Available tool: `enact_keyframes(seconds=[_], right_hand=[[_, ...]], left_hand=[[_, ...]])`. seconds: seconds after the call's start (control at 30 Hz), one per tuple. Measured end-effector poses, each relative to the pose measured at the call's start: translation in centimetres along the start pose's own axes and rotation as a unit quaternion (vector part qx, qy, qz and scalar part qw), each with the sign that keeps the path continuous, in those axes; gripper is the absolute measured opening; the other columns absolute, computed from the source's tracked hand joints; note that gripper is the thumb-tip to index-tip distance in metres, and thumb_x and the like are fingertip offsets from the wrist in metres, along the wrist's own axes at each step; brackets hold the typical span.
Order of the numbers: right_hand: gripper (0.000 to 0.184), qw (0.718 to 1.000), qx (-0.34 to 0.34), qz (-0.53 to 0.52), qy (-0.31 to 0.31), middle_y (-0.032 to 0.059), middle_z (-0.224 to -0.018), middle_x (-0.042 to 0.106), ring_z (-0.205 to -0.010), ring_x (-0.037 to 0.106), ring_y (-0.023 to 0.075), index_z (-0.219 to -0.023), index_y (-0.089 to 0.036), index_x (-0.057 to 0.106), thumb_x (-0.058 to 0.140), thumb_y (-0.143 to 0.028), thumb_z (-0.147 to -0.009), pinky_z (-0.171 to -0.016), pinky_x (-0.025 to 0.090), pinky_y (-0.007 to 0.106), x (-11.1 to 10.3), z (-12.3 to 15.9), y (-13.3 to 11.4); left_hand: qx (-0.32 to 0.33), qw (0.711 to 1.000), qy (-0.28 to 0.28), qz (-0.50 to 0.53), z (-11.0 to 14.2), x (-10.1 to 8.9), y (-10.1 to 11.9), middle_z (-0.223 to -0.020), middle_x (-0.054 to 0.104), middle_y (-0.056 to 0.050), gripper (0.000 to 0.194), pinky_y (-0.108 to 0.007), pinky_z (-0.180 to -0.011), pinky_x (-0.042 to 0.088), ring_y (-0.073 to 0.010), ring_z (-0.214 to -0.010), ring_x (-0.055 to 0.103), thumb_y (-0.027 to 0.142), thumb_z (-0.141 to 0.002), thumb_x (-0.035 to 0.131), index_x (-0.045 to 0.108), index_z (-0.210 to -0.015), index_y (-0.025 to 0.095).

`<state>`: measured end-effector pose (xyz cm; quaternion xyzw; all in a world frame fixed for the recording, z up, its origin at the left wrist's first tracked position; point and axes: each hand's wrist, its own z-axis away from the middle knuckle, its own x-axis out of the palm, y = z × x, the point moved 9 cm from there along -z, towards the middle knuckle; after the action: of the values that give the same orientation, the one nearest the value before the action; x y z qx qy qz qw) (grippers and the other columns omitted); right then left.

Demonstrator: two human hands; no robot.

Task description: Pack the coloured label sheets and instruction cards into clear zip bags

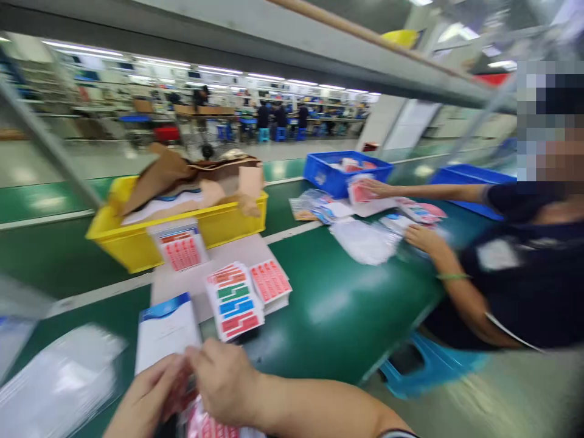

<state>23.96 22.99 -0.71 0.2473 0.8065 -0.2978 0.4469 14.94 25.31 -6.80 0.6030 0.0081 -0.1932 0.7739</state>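
Observation:
My left hand (148, 395) and my right hand (223, 380) meet at the bottom of the view, fingers pinched together on a clear packet with a red sticker sheet (205, 426) in it. Just beyond them lie a white booklet with a blue top (166, 328), a stack of multicoloured sticker sheets (233, 299) and a stack of red sticker sheets (270, 281) on the green table (337, 292). A pile of clear bags (55, 383) lies to the left of my hands.
A yellow crate (137, 243) with brown paper stands behind, a red sheet (181, 249) leaning on it. A co-worker sits at right, hands (422, 238) on clear bags (365, 238) and packets. Blue bins (337, 173) stand farther back.

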Motion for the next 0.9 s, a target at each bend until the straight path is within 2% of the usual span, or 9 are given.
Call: enact_keyframes(seconds=[0.03, 0.13, 0.2, 0.33, 0.47, 0.6, 0.7, 0.77, 0.9], right_hand=[[0.045, 1.0, -0.008, -0.015, 0.007, 0.0096, -0.082, 0.055, -0.069, 0.053, 0.019, -0.122, -0.005, 0.035, 0.036, -0.02, -0.079, -0.057, 0.048, 0.03, 0.0, 0.0, -0.1], [0.048, 0.996, -0.009, -0.052, 0.066, 0.013, -0.088, 0.056, -0.077, 0.054, 0.021, -0.128, -0.006, 0.027, 0.032, -0.014, -0.08, -0.065, 0.048, 0.035, -0.6, -0.1, 0.4], [0.044, 0.994, 0.006, -0.066, 0.084, 0.0135, -0.093, 0.056, -0.083, 0.054, 0.0211, -0.126, -0.009, 0.031, 0.033, -0.014, -0.082, -0.069, 0.048, 0.035, -0.7, -0.2, 1.1], [0.031, 0.994, -0.016, -0.093, 0.049, 0.0067, -0.076, 0.053, -0.069, 0.054, 0.0154, -0.11, -0.014, 0.05, 0.033, -0.013, -0.084, -0.059, 0.048, 0.028, -0.1, -0.4, 1.3], [0.037, 0.997, -0.054, -0.018, 0.049, 0.0072, -0.075, 0.054, -0.063, 0.055, 0.0152, -0.119, -0.012, 0.044, 0.034, -0.013, -0.083, -0.051, 0.047, 0.026, 0.7, -0.1, 0.8], [0.043, 0.999, -0.039, -0.003, 0.038, 0.0068, -0.073, 0.055, -0.058, 0.055, 0.0159, -0.126, -0.013, 0.037, 0.031, -0.014, -0.084, -0.047, 0.046, 0.026, 1.6, -0.3, 0.8], [0.038, 0.994, -0.012, -0.108, 0.012, 0.0089, -0.085, 0.057, -0.074, 0.057, 0.0174, -0.122, -0.015, 0.04, 0.034, -0.017, -0.084, -0.06, 0.049, 0.028, 1.6, -1.0, 1.0], [0.029, 0.979, 0.019, -0.2, -0.015, 0.0083, -0.092, 0.056, -0.081, 0.056, 0.0171, -0.112, -0.018, 0.046, 0.038, -0.021, -0.084, -0.068, 0.048, 0.028, 1.5, -1.4, 1.3], [0.015, 0.947, 0.071, -0.308, -0.066, 0.003, -0.076, 0.056, -0.067, 0.054, 0.0136, -0.087, -0.02, 0.054, 0.039, -0.024, -0.085, -0.059, 0.045, 0.025, 1.6, -1.7, 2.0]], left_hand=[[-0.004, 0.999, -0.017, 0.039, 0.2, 0.6, 0.2, -0.046, 0.041, 0.003, 0.047, -0.021, -0.043, 0.033, -0.0078, -0.043, 0.037, 0.057, -0.077, 0.04, 0.046, -0.056, 0.015], [-0.009, 0.993, 0.0, 0.116, 0.0, 0.9, 0.8, -0.048, 0.042, 0.004, 0.046, -0.018, -0.038, 0.027, -0.0064, -0.041, 0.037, 0.057, -0.077, 0.039, 0.052, -0.068, 0.014], [-0.003, 0.99, 0.011, 0.139, -0.3, 0.6, 1.0, -0.045, 0.041, 0.005, 0.046, -0.017, -0.036, 0.024, -0.0053, -0.038, 0.035, 0.057, -0.077, 0.041, 0.051, -0.069, 0.013], [-0.004, 0.986, 0.024, 0.164, -0.3, 0.2, 0.7, -0.043, 0.043, 0.005, 0.043, -0.016, -0.035, 0.024, -0.0045, -0.035, 0.036, 0.056, -0.072, 0.048, 0.049, -0.065, 0.014], [-0.004, 0.982, 0.028, 0.188, -0.6, 0.3, 0.6, -0.043, 0.046, 0.004, 0.042, -0.017, -0.034, 0.025, -0.0045, -0.034, 0.036, 0.053, -0.071, 0.05, 0.05, -0.06, 0.013], [-0.004, 0.979, 0.054, 0.199, -0.8, -0.1, 0.7, -0.047, 0.047, 0.003, 0.032, -0.018, -0.036, 0.027, -0.006, -0.036, 0.039, 0.041, -0.073, 0.048, 0.05, -0.057, 0.014], [0.036, 0.984, 0.067, 0.16, -0.6, -0.6, 1.6, -0.05, 0.049, 0.002, 0.025, -0.02, -0.044, 0.034, -0.0074, -0.044, 0.043, 0.032, -0.073, 0.047, 0.052, -0.057, 0.013], [0.068, 0.988, 0.091, 0.106, -0.3, -1.2, 2.3, -0.054, 0.051, 0.002, 0.022, -0.02, -0.05, 0.036, -0.0085, -0.051, 0.045, 0.029, -0.073, 0.048, 0.054, -0.059, 0.013], [0.085, 0.992, 0.097, 0.016, 0.0, -1.3, 2.8, -0.056, 0.051, 0.002, 0.023, -0.019, -0.052, 0.034, -0.009, -0.055, 0.045, 0.029, -0.074, 0.05, 0.055, -0.058, 0.013]])
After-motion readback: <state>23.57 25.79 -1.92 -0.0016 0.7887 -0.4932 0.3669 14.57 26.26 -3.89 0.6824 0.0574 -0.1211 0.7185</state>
